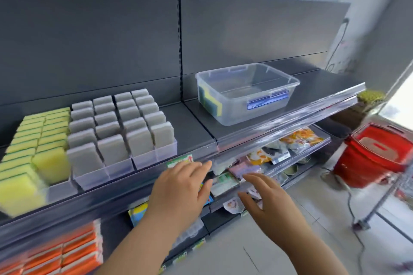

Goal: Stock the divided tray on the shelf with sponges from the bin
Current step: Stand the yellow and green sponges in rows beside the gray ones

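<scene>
Your left hand (178,187) and right hand (266,203) hang open and empty in front of the shelf (192,131), fingers loosely spread and gripping nothing, the left just below the shelf's front edge and the right lower and apart from it. Beneath them, packets (299,138) lie on the lower shelves, and orange packs (67,252) sit at bottom left. On the shelf to your left stands the divided tray (120,168), its clear compartments filled with upright grey sponges (111,127) in rows running back toward the dark panel. Beside it on the left, rows of yellow sponges (38,145) reach the frame's edge, blurred at the front. Further back and to the right, well apart from the tray, the clear bin (234,114) rests on the same shelf, with a few yellow-and-green sponges (210,98) standing against its left end. A red basket (375,154) sits on the floor at far right.
</scene>
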Demonstrator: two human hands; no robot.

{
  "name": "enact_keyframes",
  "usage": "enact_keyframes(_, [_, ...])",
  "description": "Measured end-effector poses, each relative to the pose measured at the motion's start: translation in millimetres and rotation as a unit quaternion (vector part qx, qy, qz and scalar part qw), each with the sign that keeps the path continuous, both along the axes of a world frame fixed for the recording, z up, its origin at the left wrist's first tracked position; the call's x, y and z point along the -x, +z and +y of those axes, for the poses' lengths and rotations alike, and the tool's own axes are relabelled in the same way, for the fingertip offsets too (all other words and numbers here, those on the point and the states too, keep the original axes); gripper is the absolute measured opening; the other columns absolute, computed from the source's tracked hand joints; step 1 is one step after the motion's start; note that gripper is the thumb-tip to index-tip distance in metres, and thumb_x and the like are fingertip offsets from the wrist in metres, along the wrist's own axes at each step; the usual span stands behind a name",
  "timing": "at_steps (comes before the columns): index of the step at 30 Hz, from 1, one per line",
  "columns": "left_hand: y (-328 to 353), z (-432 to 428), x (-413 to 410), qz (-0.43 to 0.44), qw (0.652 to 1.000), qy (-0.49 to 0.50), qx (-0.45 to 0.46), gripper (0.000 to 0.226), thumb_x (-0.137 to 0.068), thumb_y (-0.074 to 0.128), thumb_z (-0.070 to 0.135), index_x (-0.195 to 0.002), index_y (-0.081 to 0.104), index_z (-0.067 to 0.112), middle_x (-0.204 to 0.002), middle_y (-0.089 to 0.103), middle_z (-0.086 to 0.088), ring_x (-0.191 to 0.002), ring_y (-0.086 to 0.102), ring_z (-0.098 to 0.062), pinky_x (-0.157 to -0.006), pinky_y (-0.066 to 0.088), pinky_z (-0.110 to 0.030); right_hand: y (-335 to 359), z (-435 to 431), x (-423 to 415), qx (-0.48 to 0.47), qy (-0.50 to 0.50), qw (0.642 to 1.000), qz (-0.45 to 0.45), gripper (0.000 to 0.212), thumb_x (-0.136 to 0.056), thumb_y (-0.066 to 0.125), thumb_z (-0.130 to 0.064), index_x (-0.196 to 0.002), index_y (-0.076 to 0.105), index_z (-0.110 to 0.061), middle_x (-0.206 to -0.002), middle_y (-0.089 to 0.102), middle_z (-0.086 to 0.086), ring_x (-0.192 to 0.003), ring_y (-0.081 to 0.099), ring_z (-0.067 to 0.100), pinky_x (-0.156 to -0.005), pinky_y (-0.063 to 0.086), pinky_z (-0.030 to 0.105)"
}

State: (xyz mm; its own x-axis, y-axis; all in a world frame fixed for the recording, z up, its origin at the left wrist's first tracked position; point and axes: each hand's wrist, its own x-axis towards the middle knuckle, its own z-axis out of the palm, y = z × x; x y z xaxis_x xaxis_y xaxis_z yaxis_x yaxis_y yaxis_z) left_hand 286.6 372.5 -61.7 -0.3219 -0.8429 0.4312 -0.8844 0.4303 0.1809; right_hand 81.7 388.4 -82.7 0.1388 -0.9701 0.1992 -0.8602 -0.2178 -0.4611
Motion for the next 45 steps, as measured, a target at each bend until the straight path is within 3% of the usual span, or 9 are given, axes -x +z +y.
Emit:
enact_keyframes(7, [6.0, -73.2, 56.9, 0.012, 1.000, 0.003, 0.025, 0.035, -0.082, 0.058, 0.030, -0.111, 0.068, 0.013, -0.094, 0.070, 0.001, -0.085, 0.065, -0.022, -0.064, 0.054, -0.034, 13.1, -67.2, 75.8, 0.024, -0.012, 1.000, 0.011, 0.046, -0.088, 0.046, -0.051, -0.132, 0.043, -0.035, -0.135, 0.042, -0.018, -0.125, 0.036, 0.003, -0.099, 0.031, 0.020])
enact_keyframes(19, [37.5, -307.5, 107.5, 0.036, 0.992, 0.014, 0.119, 0.042, -0.087, 0.040, 0.034, -0.107, 0.070, 0.012, -0.091, 0.070, 0.002, -0.080, 0.066, -0.020, -0.056, 0.050, -0.030, 94.1, -315.2, 144.7, 0.099, 0.046, 0.991, 0.080, 0.043, -0.089, 0.048, -0.046, -0.130, 0.046, -0.031, -0.131, 0.047, -0.015, -0.119, 0.038, 0.002, -0.087, 0.025, 0.009])
enact_keyframes(26, [34.7, -364.5, 106.3, -0.027, 0.996, 0.044, 0.072, 0.037, -0.087, 0.042, 0.032, -0.104, 0.071, 0.016, -0.093, 0.069, 0.005, -0.083, 0.065, -0.018, -0.062, 0.054, -0.032, 92.7, -474.1, 106.0, 0.081, 0.209, 0.969, 0.109, 0.040, -0.090, 0.051, -0.037, -0.127, 0.051, -0.021, -0.129, 0.052, -0.001, -0.119, 0.045, 0.020, -0.094, 0.035, 0.029])
enact_keyframes(30, [33.3, -375.4, 113.6, -0.091, 0.990, 0.103, 0.033, 0.038, -0.087, 0.040, 0.033, -0.103, 0.072, 0.019, -0.091, 0.068, 0.007, -0.078, 0.064, -0.017, -0.061, 0.053, -0.031, 62.6, -557.5, 44.0, 0.033, 0.351, 0.919, 0.179, 0.043, -0.091, 0.049, -0.030, -0.133, 0.044, -0.021, -0.137, 0.044, 0.002, -0.124, 0.041, 0.023, -0.096, 0.041, 0.037])
enact_keyframes(33, [35.5, -383.7, 127.6, -0.123, 0.982, 0.146, -0.005, 0.034, -0.084, 0.043, 0.032, -0.096, 0.073, 0.021, -0.083, 0.067, 0.009, -0.072, 0.063, -0.016, -0.057, 0.052, -0.029, 34.9, -589.2, 2.1, 0.016, 0.473, 0.838, 0.271, 0.051, -0.091, 0.049, -0.021, -0.140, 0.034, -0.021, -0.145, 0.034, 0.001, -0.131, 0.033, 0.023, -0.101, 0.036, 0.039])
enact_keyframes(36, [40.4, -394.6, 140.2, -0.164, 0.968, 0.185, -0.033, 0.013, -0.076, 0.065, 0.027, -0.087, 0.072, 0.023, -0.076, 0.065, 0.009, -0.067, 0.062, -0.016, -0.053, 0.051, -0.029, 13.7, -603.3, -21.3, 0.140, 0.549, 0.743, 0.356, 0.050, -0.088, 0.047, -0.011, -0.136, 0.035, -0.015, -0.138, 0.041, 0.005, -0.124, 0.039, 0.026, -0.096, 0.035, 0.038])
enact_keyframes(38, [41.9, -404.2, 147.6, -0.201, 0.955, 0.209, -0.064, 0.018, -0.064, 0.078, 0.021, -0.080, 0.070, 0.024, -0.071, 0.062, 0.009, -0.064, 0.060, -0.016, -0.052, 0.050, -0.028, 5.5, -610.5, -27.0, 0.233, 0.568, 0.691, 0.382, 0.045, -0.086, 0.049, -0.010, -0.130, 0.039, -0.013, -0.130, 0.044, 0.007, -0.118, 0.042, 0.027, -0.094, 0.034, 0.037])
enact_keyframes(42, [45.3, -417.9, 159.5, -0.277, 0.929, 0.219, -0.113, 0.023, -0.054, 0.080, 0.017, -0.071, 0.066, 0.024, -0.063, 0.054, 0.009, -0.058, 0.055, -0.014, -0.047, 0.045, -0.024, -0.8, -624.1, -14.6, 0.280, 0.576, 0.674, 0.368, 0.033, -0.087, 0.049, -0.016, -0.120, 0.045, -0.015, -0.119, 0.045, 0.007, -0.111, 0.042, 0.027, -0.087, 0.033, 0.036])
enact_keyframes(45, [40.0, -431.9, 166.6, -0.335, 0.904, 0.203, -0.174, 0.031, -0.068, 0.063, 0.004, -0.094, 0.063, 0.020, -0.082, 0.057, 0.003, -0.076, 0.055, -0.021, -0.060, 0.049, -0.034, 7.7, -633.9, 16.6, 0.264, 0.574, 0.706, 0.321, 0.024, -0.089, 0.045, -0.025, -0.112, 0.048, -0.016, -0.112, 0.047, 0.005, -0.105, 0.044, 0.026, -0.084, 0.031, 0.035])
